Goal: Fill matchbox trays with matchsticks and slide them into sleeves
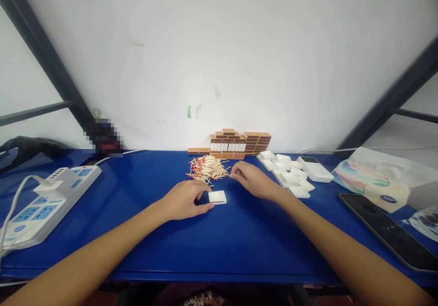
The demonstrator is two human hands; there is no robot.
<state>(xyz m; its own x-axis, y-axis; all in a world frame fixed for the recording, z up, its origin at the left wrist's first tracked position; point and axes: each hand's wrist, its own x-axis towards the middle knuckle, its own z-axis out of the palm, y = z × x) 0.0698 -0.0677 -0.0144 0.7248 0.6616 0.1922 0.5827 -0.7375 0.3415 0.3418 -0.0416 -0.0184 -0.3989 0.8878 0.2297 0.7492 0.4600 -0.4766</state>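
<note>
My left hand (186, 199) rests on the blue table with thumb and fingers closed about the left end of a small white matchbox tray (218, 196). A dark line shows along the tray's near side; its contents are hard to make out. Just behind it lies a loose heap of red-tipped matches (207, 167). At the heap's right edge, my right hand (249, 178) is pinched, and a thin pale match seems to stick out from its fingertips. Right of that hand, several white matchbox trays (290, 177) lie piled together.
Brown matchbox sleeves (251, 142) are stacked against the wall. A white device with a dark screen (316, 169), a pack of tissues (372, 178) and a phone (386, 228) lie at right. A power strip (44, 205) with a plugged-in charger stands at left on the blue table (171, 256).
</note>
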